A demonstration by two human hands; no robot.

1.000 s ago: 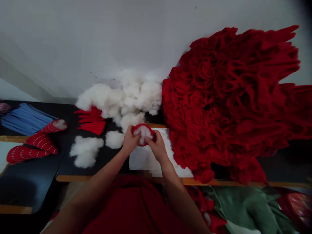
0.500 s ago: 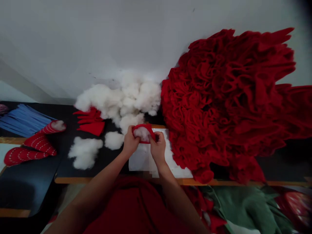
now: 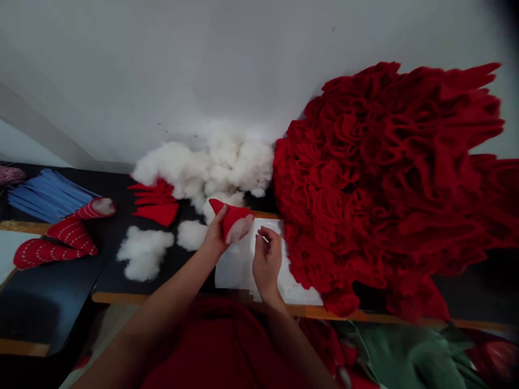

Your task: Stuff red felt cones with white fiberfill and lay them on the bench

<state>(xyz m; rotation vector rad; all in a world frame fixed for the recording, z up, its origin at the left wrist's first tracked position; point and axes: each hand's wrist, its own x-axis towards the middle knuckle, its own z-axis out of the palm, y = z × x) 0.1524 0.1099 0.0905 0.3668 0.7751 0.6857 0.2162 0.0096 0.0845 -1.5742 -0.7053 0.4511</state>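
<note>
My left hand (image 3: pixel 214 237) grips a small red felt cone (image 3: pixel 230 216) stuffed with white filling, its open end turned toward my right hand. My right hand (image 3: pixel 267 259) hovers just right of the cone over a white sheet (image 3: pixel 239 267), fingers curled and pinched together; whether it holds anything I cannot make out. A heap of white stuffing (image 3: pixel 211 170) lies behind the cone against the wall, and two loose tufts (image 3: pixel 141 251) sit to its left on the black table (image 3: pixel 60 292).
A big pile of red felt pieces (image 3: pixel 389 178) fills the right side. Flat red felt cutouts (image 3: pixel 156 202) lie near the stuffing. Finished red cones with white stitching (image 3: pixel 60 237) and blue strips (image 3: pixel 48 197) sit far left. Green fabric (image 3: pixel 405 351) lies below the table edge.
The cone was held in both hands with its stuffed opening facing up. My right hand has let go and drawn back; my left hand has tipped the cone onto its side.
</note>
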